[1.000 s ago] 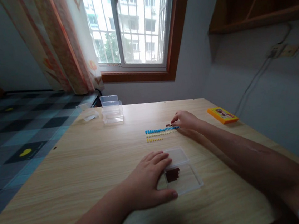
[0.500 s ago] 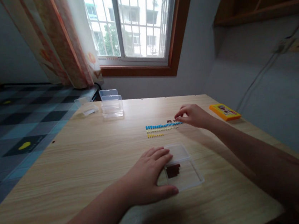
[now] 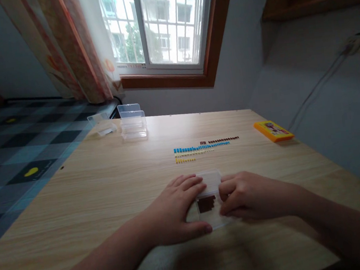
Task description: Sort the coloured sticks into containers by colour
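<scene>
A small clear plastic box (image 3: 209,180) lies open on the wooden table (image 3: 108,191), with a cluster of dark brown pieces (image 3: 206,204) inside. My left hand (image 3: 175,211) rests flat against the box's left side, fingers spread over its lid. My right hand (image 3: 247,196) is curled over the box's right half, fingertips bent down at the brown pieces; what they pinch is hidden. Farther back lie rows of tiny pieces: a brown row (image 3: 221,140), a blue row (image 3: 201,147), a pale row and a short yellow row (image 3: 185,160).
Clear plastic boxes (image 3: 132,124) and another clear box (image 3: 102,123) stand at the table's far left. A yellow flat box (image 3: 273,131) lies at the far right. Beyond are a window, a curtain and a checked bedspread (image 3: 22,148) to the left.
My right hand has left the brown row at the back and come down to the clear box near me. The left hand has stayed on the box.
</scene>
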Demonstrator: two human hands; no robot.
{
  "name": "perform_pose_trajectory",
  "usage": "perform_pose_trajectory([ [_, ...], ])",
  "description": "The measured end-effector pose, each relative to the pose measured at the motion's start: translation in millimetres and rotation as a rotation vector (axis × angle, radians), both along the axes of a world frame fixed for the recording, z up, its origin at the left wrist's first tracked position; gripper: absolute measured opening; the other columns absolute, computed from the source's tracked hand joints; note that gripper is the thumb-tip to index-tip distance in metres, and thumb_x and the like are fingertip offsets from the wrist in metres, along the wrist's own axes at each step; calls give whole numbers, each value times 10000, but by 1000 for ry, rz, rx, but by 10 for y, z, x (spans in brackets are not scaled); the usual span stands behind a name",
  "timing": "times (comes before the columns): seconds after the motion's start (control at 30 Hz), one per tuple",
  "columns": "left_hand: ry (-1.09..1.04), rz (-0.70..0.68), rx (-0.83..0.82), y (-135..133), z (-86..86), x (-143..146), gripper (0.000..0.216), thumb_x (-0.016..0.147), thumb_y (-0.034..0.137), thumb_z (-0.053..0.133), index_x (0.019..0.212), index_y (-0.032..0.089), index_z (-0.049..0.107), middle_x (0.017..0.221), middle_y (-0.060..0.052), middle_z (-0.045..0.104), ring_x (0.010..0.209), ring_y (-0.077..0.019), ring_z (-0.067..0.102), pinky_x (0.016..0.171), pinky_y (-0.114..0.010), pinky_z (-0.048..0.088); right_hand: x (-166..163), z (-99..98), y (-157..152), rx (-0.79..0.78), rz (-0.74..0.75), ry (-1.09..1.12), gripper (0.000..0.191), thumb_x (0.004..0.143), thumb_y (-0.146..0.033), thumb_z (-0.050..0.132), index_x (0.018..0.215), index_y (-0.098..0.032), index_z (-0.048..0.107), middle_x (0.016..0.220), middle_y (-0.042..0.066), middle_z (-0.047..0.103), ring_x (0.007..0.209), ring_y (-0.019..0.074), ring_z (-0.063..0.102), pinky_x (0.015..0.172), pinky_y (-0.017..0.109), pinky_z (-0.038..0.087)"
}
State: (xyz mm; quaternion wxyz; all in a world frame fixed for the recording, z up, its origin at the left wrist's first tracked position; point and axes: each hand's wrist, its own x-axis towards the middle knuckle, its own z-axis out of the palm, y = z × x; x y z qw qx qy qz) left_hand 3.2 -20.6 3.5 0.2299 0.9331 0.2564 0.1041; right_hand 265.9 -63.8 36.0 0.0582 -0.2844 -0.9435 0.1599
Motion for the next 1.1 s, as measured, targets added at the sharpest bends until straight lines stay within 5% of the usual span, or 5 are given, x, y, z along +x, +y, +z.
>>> perform_pose_trajectory([
  [0.87, 54, 2, 6, 7, -14, -6, 899, 777, 596, 811, 1502, 145, 530, 1590, -177, 467, 1490, -407, 391, 1244, -607, 299, 58, -112, 27, -117, -42, 94, 217, 873, -97, 652, 970, -217, 804, 913, 31, 735, 842, 157, 663, 796, 284, 481],
  [1.1, 36, -2, -1, 12, -13, -9, 884, 785, 607, 803, 1500, 162, 534, 1589, -172, 470, 1487, -413, 395, 1240, -618, 302, 129, -72, 86, -123, -52, 303, 173, 928, -167, 661, 1011, -196, 811, 855, 47, 701, 778, 143, 645, 737, 264, 500],
])
